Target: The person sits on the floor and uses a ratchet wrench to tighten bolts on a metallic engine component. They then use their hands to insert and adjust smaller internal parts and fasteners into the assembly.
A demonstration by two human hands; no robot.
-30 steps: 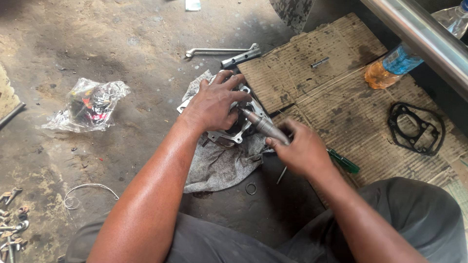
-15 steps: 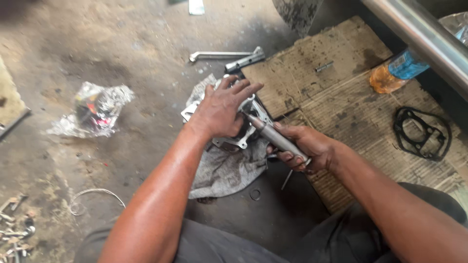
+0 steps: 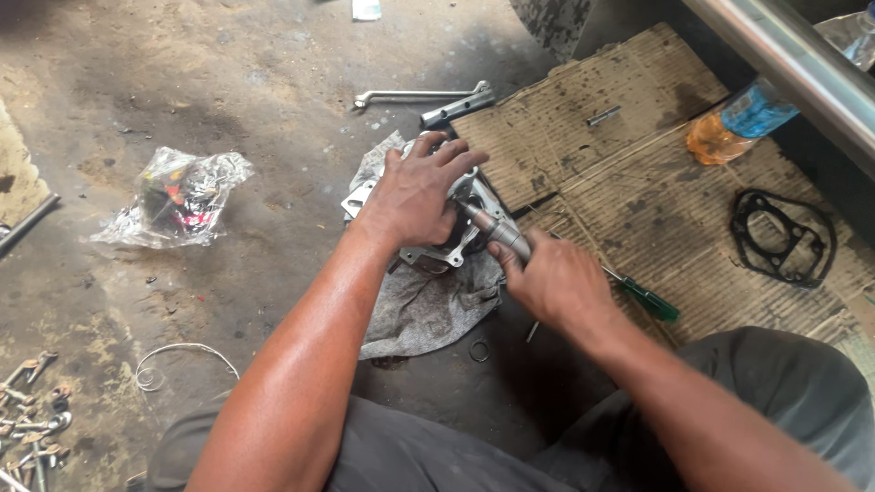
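Observation:
My left hand (image 3: 421, 196) lies flat on a grey metal engine part (image 3: 451, 251) that rests on a grey rag (image 3: 424, 310) on the dirty floor. My right hand (image 3: 551, 282) grips a silver metal tool handle (image 3: 492, 228), whose tip points down into the part beside my left palm. Most of the part is hidden under my left hand.
Flattened cardboard (image 3: 629, 173) lies to the right with a green-handled screwdriver (image 3: 649, 298), a black gasket (image 3: 782, 237) and a small bolt (image 3: 603, 116). Above are a wrench (image 3: 415, 94), an orange-and-blue bottle (image 3: 738, 123) and a steel pipe (image 3: 788, 64). A crumpled plastic bag (image 3: 178, 196) and loose tools (image 3: 32, 424) lie left.
My right hand slid up the tool handle toward the part. The left hand stayed pressed on the part, with its fingers shifting slightly.

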